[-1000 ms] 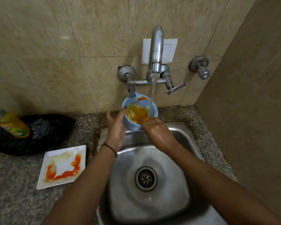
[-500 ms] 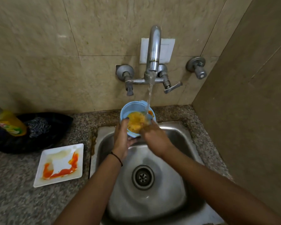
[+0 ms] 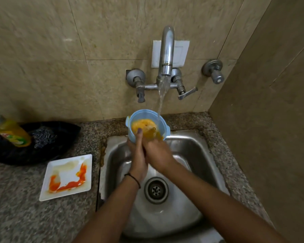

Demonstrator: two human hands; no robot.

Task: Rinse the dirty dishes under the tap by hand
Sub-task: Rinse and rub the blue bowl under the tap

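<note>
Blue round plastic bowl (image 3: 146, 120) — orange-smeared, steel sink (image 3: 191, 148)

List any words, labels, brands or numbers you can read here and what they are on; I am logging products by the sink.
Nothing here reads clearly.
Yellow bottle: a red and green label, its lettering too blurred to read.
White plate: only orange sauce smears, no print.
Blue bowl, tap, sink and white wall plate: no visible text.
</note>
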